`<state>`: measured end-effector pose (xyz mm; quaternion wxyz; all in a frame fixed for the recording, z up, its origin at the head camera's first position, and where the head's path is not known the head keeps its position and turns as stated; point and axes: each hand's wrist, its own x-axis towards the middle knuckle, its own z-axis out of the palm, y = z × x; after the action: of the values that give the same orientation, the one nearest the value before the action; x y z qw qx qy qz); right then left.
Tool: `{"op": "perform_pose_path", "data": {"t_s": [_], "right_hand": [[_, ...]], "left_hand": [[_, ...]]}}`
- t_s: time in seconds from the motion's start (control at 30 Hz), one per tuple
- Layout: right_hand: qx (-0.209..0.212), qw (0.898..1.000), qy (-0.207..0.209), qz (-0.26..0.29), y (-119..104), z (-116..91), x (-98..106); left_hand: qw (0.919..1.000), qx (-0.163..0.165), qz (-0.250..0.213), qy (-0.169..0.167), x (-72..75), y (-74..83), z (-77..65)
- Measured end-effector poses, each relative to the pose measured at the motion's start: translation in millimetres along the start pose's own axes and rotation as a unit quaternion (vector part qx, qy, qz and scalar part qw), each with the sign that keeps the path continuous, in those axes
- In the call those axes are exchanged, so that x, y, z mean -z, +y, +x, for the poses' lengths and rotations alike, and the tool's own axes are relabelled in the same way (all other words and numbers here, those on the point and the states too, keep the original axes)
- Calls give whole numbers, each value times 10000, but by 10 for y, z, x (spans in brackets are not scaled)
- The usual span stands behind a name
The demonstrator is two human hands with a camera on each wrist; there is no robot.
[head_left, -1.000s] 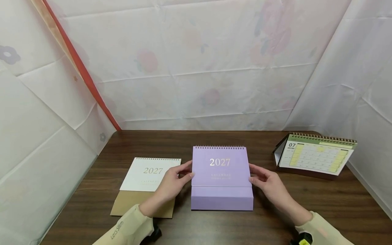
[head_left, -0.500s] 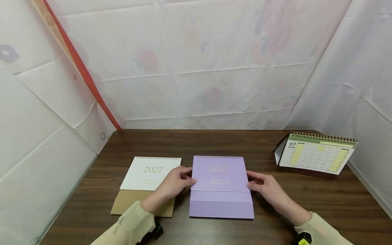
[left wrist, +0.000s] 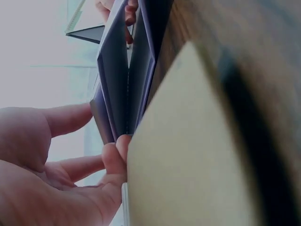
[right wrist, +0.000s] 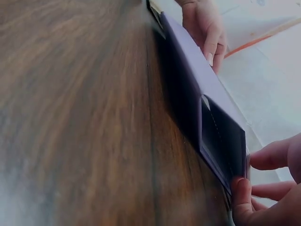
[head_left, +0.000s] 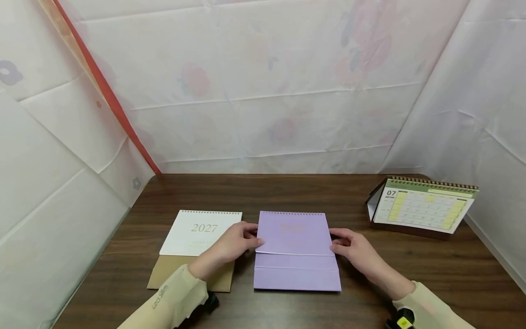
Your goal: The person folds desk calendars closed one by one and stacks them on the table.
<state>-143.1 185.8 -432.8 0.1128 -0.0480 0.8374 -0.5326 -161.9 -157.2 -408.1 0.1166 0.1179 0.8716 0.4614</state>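
Note:
A purple spiral-bound desk calendar (head_left: 296, 234) lies low and nearly flat on the table, its stand partly folded. My left hand (head_left: 233, 243) pinches its left edge between thumb and fingers, and my right hand (head_left: 358, 252) pinches the right edge the same way. From the left wrist view, the calendar's folded panels (left wrist: 124, 84) show a narrow gap between them, with fingertips at its near end. The right wrist view also shows the hollow under the cover (right wrist: 221, 141). Glare washes out the gold lettering on the cover.
Left of the purple calendar lies a white 2027 desk calendar (head_left: 186, 237) on a kraft-brown base (head_left: 172, 269), partly under my left forearm. A green-topped calendar (head_left: 427, 208) stands at the back right. White curtains (head_left: 263, 114) hang behind the wooden table (head_left: 312, 192).
The purple calendar's top has sunk lower and its bottom edge has slid toward me, so it lies flatter. Both hands have followed it down slightly, still gripping the sides.

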Motion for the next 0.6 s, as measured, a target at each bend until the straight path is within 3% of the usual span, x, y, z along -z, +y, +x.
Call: {"op": "perform_pose_path", "data": {"t_s": [0.17,0.23,0.3,0.37,0.47,0.53,0.6], "right_hand": [[801,9919,190,-969,9,-10,-25],[1269,9810,251,-1443,8,-41,-42],[1753,9633,323,-2004,1,-87,-63],[2131,9448,363,-2463,-14,-143,-86],[2445,9230,341,-2952,-42,-223,-122],[2468,9174,241,-3111,-61,-271,-146],[2439,9143,92,-3233,-83,-320,-170]], "left_hand": [[9987,-262,422,-90,36,45,-30],[9957,-388,835,-35,41,86,-60],[9886,-605,1378,41,38,135,-106],[9745,-865,2069,112,14,173,-157],[9446,-1216,3047,134,-51,210,-239],[9238,-1401,3561,119,-108,218,-287],[9091,-1522,3876,52,-157,230,-330]]}}
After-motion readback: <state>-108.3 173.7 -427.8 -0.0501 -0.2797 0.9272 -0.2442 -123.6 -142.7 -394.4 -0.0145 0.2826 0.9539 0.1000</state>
